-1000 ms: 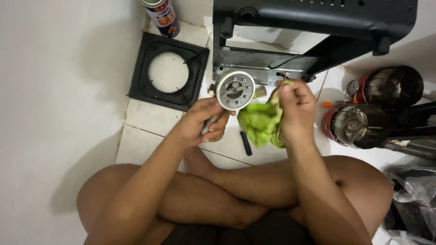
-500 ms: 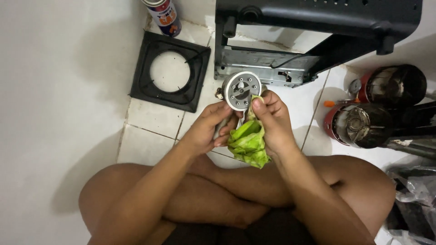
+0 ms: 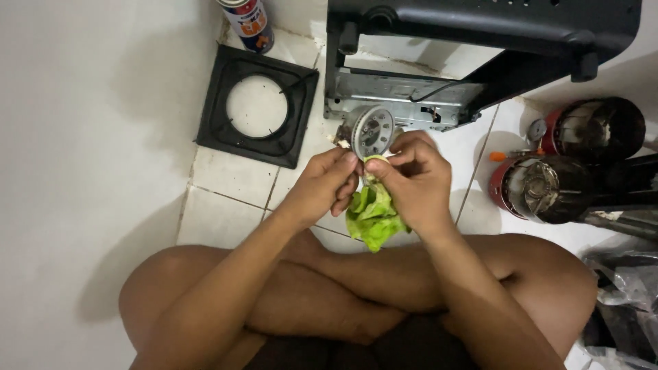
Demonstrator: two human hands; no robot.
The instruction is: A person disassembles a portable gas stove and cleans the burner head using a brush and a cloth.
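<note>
Black metal fills the upper frame: a stripped stove body [image 3: 480, 41], with a square pan support [image 3: 257, 106] lying on the tiles at upper left. At centre, the green cloth [image 3: 373, 216] has swung from beside the round grey burner head [image 3: 370, 129] to beneath it. The right hand [image 3: 411, 181] pinches the cloth; the left hand [image 3: 325, 185] grips the burner's stem, so wiping continues.

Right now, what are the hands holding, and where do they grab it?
The left hand grips the round metal burner part from below. The right hand pinches the top of a green cloth against the part's lower edge.
</note>
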